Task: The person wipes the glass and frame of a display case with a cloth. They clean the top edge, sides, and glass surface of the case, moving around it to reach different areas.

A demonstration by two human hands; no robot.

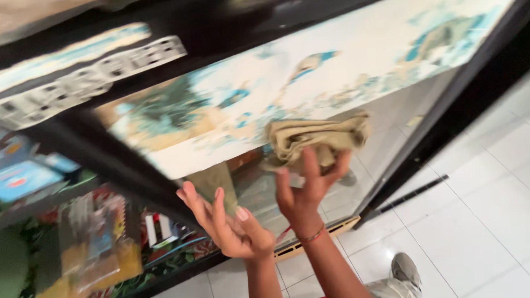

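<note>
My right hand (pixel 306 189) is raised and grips a crumpled tan cloth (pixel 319 139), which is pressed against the glass door (pixel 333 73) of a black-framed cabinet. A thin red band circles that wrist. To its left, my left hand (pixel 226 220) is lifted with the palm up and the fingers apart, holding nothing, close to the lower part of the glass. The glass carries a pale printed picture in blue and beige. The picture is blurred by motion.
Inside the cabinet on the left, shelves (pixel 68 195) hold packaged goods and small boxes. The black door frame (pixel 450 115) slants down to the white tiled floor (pixel 498 215). My grey shoe (pixel 404 271) shows at the bottom.
</note>
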